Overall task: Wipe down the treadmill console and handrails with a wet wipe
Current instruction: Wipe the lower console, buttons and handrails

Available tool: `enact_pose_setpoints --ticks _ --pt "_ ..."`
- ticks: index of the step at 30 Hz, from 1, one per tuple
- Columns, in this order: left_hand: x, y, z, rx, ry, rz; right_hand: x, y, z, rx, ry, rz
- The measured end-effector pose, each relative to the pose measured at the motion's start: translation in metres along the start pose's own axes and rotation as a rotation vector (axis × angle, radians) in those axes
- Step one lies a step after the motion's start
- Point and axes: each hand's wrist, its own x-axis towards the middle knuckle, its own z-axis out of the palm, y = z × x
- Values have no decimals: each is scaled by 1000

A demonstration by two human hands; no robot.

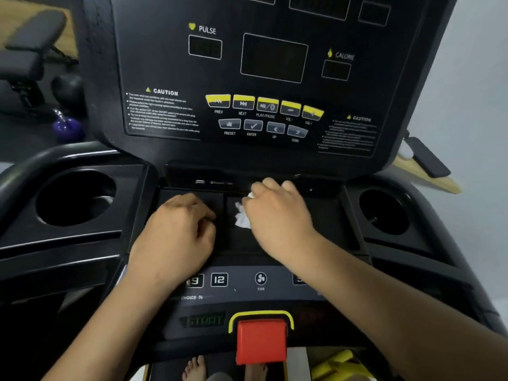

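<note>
The black treadmill console (165, 64) fills the view, with its display panel upright and a flat tray (324, 215) below it. My right hand (277, 213) presses a crumpled white wet wipe (243, 218) onto the middle of that tray; only part of the wipe shows past the fingers. Just left of it, my left hand (178, 229) rests on the tray with its fingers curled under, holding nothing that I can see. A black handrail (35, 163) curves away at the left.
Round cup holders sit at the left (74, 196) and right (384, 213) of the tray. A red stop button (261, 340) is near the bottom edge, below the speed keys and fan key (260, 279). A weight bench (30, 50) and a purple kettlebell (67, 126) stand beyond, left.
</note>
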Motion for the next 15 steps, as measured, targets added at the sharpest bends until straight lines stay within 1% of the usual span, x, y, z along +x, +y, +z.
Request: enact_pose_setpoints --ticks 2,3,6,7,8,9,10,11,12,15 --pt "-1 0 -1 -8 3 -6 -7 10 -2 -69 40 66" --pt "-2 0 -2 -13 0 -7 -10 16 -3 -83 33 108" --pt "-2 0 -2 -17 6 -7 -18 35 -8 -88 -83 178" --pt "-1 1 -3 -22 6 -5 -21 39 -9 -101 -91 192" --pt "-1 0 -2 -30 4 -2 -24 44 -8 -85 -92 184" --pt "-1 0 -2 -38 2 2 -29 49 -6 -4 -78 156" --pt "-1 -1 -1 -42 1 3 -34 54 -6 165 -64 128" --pt "-1 -2 -1 -43 -4 3 -39 57 -5 385 -51 111" --pt "-1 -2 -1 -43 -14 1 -45 60 -6 628 -46 133" --pt "-1 -3 0 -40 -16 11 -56 59 -16 1429 -48 381"
